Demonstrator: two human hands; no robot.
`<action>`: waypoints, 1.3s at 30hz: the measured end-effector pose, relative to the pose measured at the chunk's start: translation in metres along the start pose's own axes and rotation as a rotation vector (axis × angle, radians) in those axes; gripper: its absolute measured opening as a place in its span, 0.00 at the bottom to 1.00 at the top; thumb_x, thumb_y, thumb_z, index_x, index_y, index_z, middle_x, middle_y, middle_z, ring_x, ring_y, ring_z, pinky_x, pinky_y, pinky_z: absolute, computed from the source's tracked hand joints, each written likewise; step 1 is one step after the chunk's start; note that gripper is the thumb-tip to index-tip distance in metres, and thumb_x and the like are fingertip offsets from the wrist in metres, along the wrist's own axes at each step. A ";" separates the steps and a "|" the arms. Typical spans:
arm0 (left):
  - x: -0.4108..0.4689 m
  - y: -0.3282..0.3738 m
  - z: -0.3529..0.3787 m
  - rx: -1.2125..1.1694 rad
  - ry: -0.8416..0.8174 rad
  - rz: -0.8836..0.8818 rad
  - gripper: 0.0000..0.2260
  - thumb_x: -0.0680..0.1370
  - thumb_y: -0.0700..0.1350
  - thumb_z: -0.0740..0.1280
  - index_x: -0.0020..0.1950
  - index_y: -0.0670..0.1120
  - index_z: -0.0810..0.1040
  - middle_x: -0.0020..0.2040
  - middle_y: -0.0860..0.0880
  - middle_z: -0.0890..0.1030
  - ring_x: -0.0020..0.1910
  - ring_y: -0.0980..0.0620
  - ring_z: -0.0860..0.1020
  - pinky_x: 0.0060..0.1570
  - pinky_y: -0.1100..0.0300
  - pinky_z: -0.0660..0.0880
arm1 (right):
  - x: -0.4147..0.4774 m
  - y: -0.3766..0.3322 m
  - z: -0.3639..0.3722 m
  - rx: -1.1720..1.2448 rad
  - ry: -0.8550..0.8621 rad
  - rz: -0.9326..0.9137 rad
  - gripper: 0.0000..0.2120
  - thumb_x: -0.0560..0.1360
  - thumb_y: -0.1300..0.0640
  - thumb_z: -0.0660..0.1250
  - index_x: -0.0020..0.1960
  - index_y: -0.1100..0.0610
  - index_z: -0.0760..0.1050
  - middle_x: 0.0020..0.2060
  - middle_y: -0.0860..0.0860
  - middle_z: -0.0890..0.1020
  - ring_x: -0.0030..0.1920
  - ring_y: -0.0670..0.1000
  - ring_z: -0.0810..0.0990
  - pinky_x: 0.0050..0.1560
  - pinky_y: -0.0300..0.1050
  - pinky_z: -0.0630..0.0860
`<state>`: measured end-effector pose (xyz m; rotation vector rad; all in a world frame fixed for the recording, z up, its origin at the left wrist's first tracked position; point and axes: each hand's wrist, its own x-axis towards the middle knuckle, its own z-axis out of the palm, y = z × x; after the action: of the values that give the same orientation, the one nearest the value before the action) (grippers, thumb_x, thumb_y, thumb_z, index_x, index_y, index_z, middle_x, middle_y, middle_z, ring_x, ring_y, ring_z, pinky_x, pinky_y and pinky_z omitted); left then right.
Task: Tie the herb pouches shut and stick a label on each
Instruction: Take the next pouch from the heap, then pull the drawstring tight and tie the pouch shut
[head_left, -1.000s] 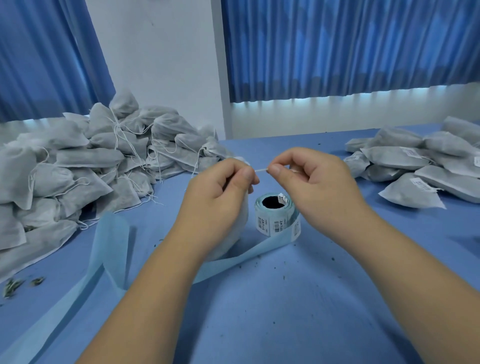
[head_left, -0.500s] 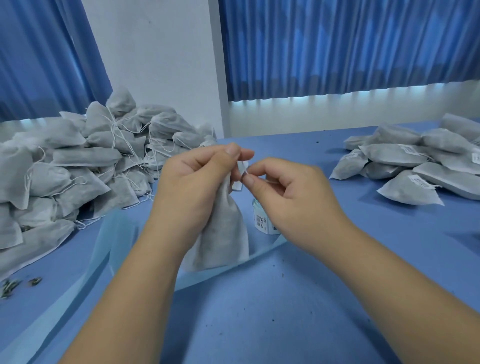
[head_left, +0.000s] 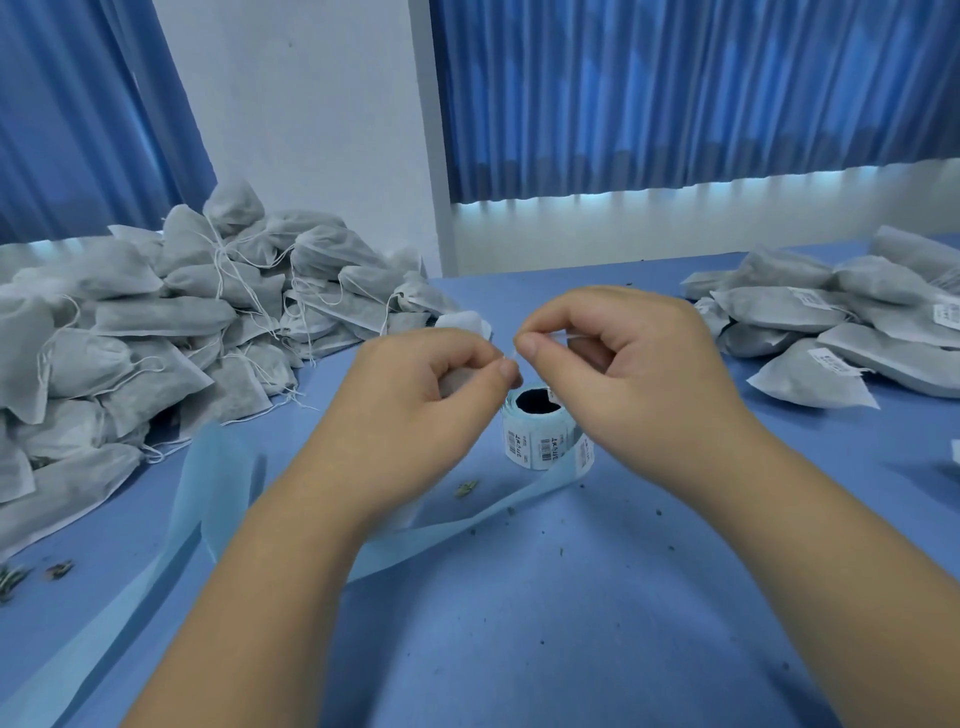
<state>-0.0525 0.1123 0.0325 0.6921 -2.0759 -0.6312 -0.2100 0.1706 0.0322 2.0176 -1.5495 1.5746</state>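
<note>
Both hands are up over the middle of the blue cloth table (head_left: 519, 649). The left hand (head_left: 415, 410) has its fingers curled round a pouch (head_left: 465, 321) of soft, white, fuzzy fabric. Most of it is hidden behind the hand, with only a crumpled top corner showing. Its thumb and forefinger are pressed tip to tip, and the right hand (head_left: 639, 374) pinches a thin white string (head_left: 509, 354) the same way, close beside them.

Just below stands a squat label roll (head_left: 540, 439) with barcode stickers, its glossy pale-blue backing (head_left: 208, 483) trailing off left. Plump grey pouches with loose strings are heaped in a pile (head_left: 156, 322) to the left. A flatter stack (head_left: 831, 322) to the right carries labels. Dry herb crumbs (head_left: 466, 488) dot the cloth.
</note>
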 end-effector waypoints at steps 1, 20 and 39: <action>0.000 0.001 0.000 -0.024 -0.027 -0.031 0.09 0.72 0.54 0.65 0.40 0.53 0.84 0.35 0.42 0.79 0.35 0.48 0.74 0.36 0.56 0.69 | 0.000 0.001 -0.001 0.014 -0.002 0.016 0.05 0.73 0.58 0.69 0.39 0.54 0.81 0.25 0.36 0.71 0.31 0.41 0.70 0.35 0.29 0.64; 0.006 0.002 0.008 -0.887 -0.301 -0.545 0.06 0.68 0.47 0.67 0.33 0.45 0.79 0.28 0.50 0.70 0.25 0.55 0.67 0.27 0.65 0.65 | 0.003 0.012 0.003 -0.065 -0.024 0.335 0.06 0.74 0.58 0.67 0.47 0.48 0.80 0.45 0.43 0.78 0.49 0.42 0.76 0.50 0.36 0.70; 0.007 -0.006 0.015 -0.900 -0.316 -0.583 0.08 0.68 0.47 0.67 0.31 0.45 0.77 0.30 0.49 0.71 0.27 0.53 0.71 0.29 0.64 0.72 | 0.002 0.010 -0.005 0.345 -0.354 0.540 0.05 0.72 0.59 0.67 0.38 0.55 0.80 0.32 0.47 0.81 0.33 0.42 0.79 0.36 0.39 0.74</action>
<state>-0.0674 0.1064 0.0244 0.6615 -1.5579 -1.9415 -0.2209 0.1678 0.0316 2.2820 -2.2403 1.8438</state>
